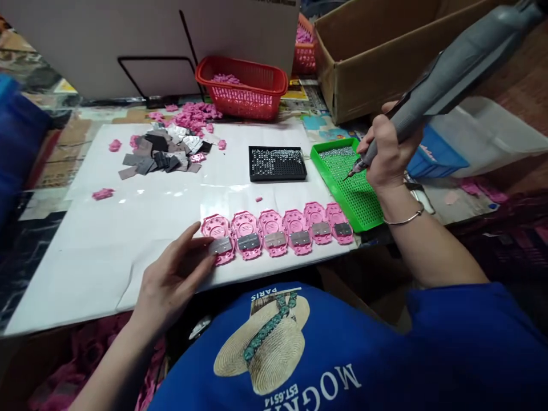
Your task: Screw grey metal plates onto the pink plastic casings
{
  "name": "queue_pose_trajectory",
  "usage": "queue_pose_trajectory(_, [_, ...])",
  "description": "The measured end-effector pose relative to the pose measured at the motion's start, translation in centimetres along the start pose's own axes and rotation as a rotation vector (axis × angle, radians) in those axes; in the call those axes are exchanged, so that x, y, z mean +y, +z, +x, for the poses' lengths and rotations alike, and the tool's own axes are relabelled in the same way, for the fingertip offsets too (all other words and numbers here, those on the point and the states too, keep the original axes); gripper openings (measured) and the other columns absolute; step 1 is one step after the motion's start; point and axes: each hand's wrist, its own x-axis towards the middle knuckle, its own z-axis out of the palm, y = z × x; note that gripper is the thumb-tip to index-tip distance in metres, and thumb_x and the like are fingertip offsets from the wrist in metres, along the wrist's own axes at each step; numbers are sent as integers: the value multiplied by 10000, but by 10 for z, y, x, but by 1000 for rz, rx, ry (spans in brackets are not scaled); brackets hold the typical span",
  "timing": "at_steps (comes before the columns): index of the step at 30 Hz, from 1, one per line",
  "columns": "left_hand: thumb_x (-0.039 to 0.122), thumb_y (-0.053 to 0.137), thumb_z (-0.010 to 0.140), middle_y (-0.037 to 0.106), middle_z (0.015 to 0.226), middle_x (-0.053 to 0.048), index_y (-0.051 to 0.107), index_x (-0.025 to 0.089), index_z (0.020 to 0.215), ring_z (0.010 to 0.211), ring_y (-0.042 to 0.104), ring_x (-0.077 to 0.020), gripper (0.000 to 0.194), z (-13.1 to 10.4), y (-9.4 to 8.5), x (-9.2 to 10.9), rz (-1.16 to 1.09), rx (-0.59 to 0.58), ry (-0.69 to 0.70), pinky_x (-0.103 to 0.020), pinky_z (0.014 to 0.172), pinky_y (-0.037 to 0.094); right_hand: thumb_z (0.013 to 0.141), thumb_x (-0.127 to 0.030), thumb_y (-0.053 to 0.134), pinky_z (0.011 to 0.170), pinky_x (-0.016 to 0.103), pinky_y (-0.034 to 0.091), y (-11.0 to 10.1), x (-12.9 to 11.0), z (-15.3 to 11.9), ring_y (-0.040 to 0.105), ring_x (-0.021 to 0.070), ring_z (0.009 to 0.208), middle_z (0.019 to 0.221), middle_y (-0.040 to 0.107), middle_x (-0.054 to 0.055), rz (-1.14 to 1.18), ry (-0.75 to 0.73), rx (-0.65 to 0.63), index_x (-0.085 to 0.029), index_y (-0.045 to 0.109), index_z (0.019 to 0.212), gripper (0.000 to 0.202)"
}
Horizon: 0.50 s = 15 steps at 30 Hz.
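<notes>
Several pink plastic casings (pixel 270 221) lie in a row along the table's near edge, each with a grey plate (pixel 275 240) across its lower half. My left hand (pixel 175 274) is at the leftmost casing (pixel 216 224), its fingers apart and touching the side of that piece. My right hand (pixel 387 149) is wrapped round a grey power screwdriver (pixel 449 74), whose thin tip points down over a green perforated tray (pixel 363 205) of small screws. Left of that tray sits a black tray (pixel 278 164) with screws in its holes.
A heap of grey plates (pixel 160 154) and pink parts (pixel 192 117) lies at the back left. Behind are a red basket (pixel 248 97), a cardboard box (pixel 368 51) and a white panel (pixel 162 34). Blue and clear bins (pixel 492 134) stand at the right.
</notes>
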Motion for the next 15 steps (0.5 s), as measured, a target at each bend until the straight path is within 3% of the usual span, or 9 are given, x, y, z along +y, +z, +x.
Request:
queue_pose_trajectory(3, [421, 667, 862, 701, 1147, 73, 470, 487, 1379, 1019, 679, -207, 557, -1, 0, 7, 0, 24, -42, -456, 1018, 533, 627, -657, 715, 533, 377, 295, -6, 18, 1, 321, 135, 526, 621, 543, -100, -13, 67, -16, -453, 521, 917, 404])
queue_pose_trajectory(8, [427, 681, 845, 715, 1122, 79, 496, 490, 1360, 1002, 690, -217, 550, -1, 1, 13, 13, 50, -61, -458, 1016, 532, 583, -698, 743, 620, 393, 354, -6, 45, 3, 423, 158, 614, 584, 524, -101, 40, 123, -45, -460, 504, 952, 500])
queue_pose_trajectory(15, [444, 682, 845, 724, 1110, 62, 514, 452, 1358, 988, 696, -216, 540, -1, 2, 12, 19, 68, -57, -449, 1006, 536, 591, -706, 723, 574, 379, 338, -6, 56, 1, 332, 126, 505, 569, 548, -117, 25, 182, -73, -435, 473, 984, 539])
